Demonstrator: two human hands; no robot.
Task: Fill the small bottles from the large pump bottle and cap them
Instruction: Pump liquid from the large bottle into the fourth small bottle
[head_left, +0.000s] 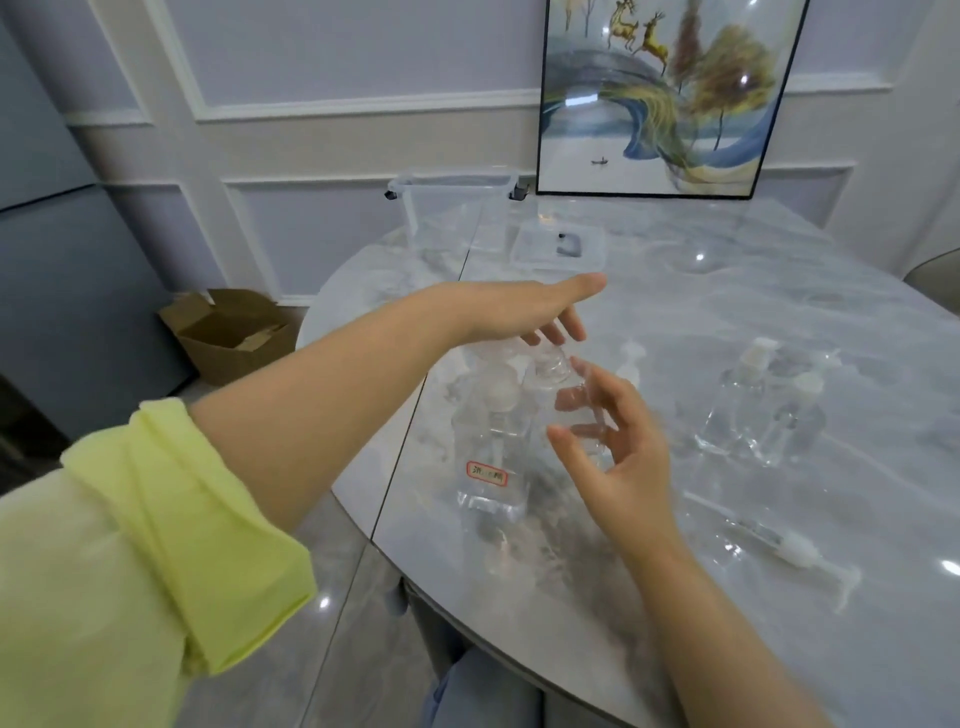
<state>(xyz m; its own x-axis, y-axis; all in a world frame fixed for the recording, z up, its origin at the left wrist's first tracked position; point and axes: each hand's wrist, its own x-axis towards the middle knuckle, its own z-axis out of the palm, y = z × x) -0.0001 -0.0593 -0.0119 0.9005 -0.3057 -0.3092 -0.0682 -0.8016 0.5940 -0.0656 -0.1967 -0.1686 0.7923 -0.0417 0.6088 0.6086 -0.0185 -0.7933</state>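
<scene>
The large clear pump bottle (491, 457) with a red-edged label stands near the table's left edge, its white pump head (503, 393) on top. My right hand (618, 467) holds a small clear uncapped bottle (563, 395) right beside it, thumb in front and fingers behind the plastic. My left hand (524, 312) reaches across above both bottles with its fingers straight, and I cannot tell whether it touches anything. Two small bottles (748, 410) with white pump caps stand to the right. A loose pump cap with its tube (792, 550) lies on the table.
The marble table (727, 312) is round. A clear plastic bin (452, 208) and its lid (561, 244) sit at the back, and a framed picture (660, 98) leans on the wall. Another white pump top (631, 361) stands behind my right hand. A cardboard box (234, 332) is on the floor at left.
</scene>
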